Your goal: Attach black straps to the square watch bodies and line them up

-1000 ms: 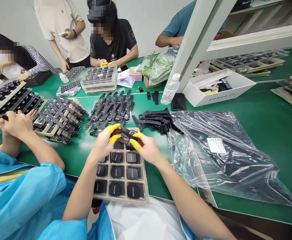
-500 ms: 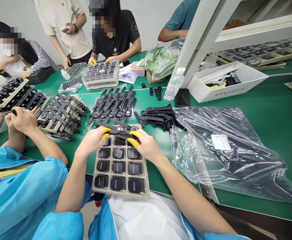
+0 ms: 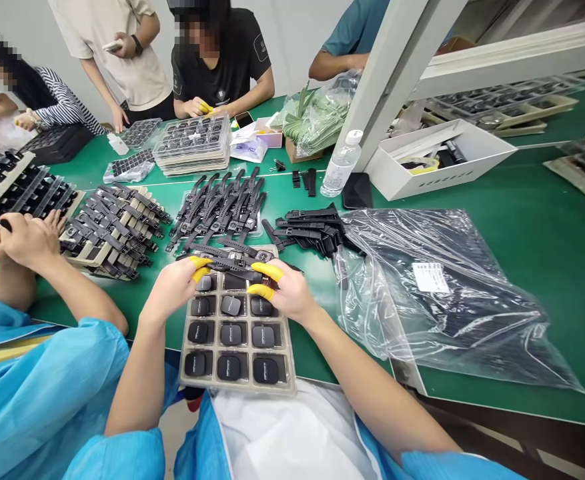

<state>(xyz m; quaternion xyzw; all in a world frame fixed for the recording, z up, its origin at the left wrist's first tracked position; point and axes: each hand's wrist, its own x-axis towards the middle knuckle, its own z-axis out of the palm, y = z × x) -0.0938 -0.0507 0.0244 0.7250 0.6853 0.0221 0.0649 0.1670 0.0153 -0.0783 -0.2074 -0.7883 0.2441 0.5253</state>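
Note:
My left hand (image 3: 175, 287) and my right hand (image 3: 285, 290) both wear yellow finger cots and pinch the two ends of a black watch with its strap (image 3: 229, 263), held low over the far end of a beige tray (image 3: 188, 357). That tray holds several black watch bodies in its pockets. Just beyond it lies a row of finished black strapped watches (image 3: 219, 210), and to the right of those a heap of loose black straps (image 3: 309, 230).
A large clear plastic bag (image 3: 447, 293) of black parts covers the green table at right. A co-worker's hands (image 3: 22, 240) work at my left beside stacked trays of watches (image 3: 112, 230). A water bottle (image 3: 339, 167), a white box (image 3: 437, 163) and a slanted white post stand behind.
My hands lowered the watch toward the tray's far end and drew slightly apart along the strap. The view shifted a little; people across the table moved their hands.

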